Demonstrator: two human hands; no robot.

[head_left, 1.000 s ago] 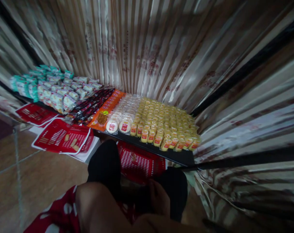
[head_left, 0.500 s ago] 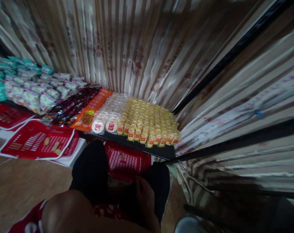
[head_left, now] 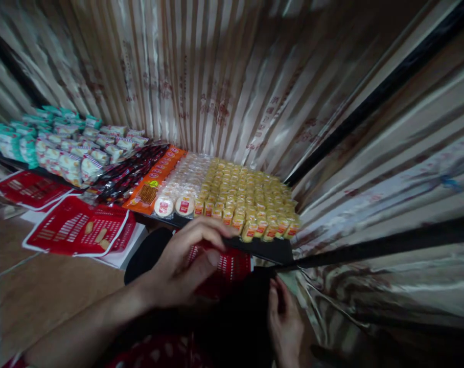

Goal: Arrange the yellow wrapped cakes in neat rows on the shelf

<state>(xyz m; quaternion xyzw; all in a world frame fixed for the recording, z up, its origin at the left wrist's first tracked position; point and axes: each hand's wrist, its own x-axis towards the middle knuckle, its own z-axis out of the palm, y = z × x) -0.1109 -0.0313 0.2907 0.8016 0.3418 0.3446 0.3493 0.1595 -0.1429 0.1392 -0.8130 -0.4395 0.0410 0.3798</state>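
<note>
My left hand [head_left: 191, 260] reaches over the front edge of a black shelf [head_left: 268, 249], its fingers loosely bent and the thumb apart. Nothing shows in it. Just beyond its fingertips stand rows of small yellow wrapped snacks [head_left: 251, 197] with red labels. Beside these are round white wrapped crackers [head_left: 184, 205] in clear plastic. My right hand [head_left: 285, 319] is lower, by the shelf's right corner near my knee. Its fingers curl loosely with a gap between them, and no object is visible there.
Left along the shelf lie an orange snack packet [head_left: 151, 186], dark slim packets [head_left: 130, 174], white-and-blue packets [head_left: 73, 163] and teal packets [head_left: 9, 143]. Red baskets [head_left: 76, 225] stand below, one with several pieces inside. A striped curtain [head_left: 216, 76] and black poles [head_left: 370, 102] enclose the shelf.
My left hand has come up into view and across to the shelf's front edge. My right hand has shifted right, from between my knees to beside the shelf corner.
</note>
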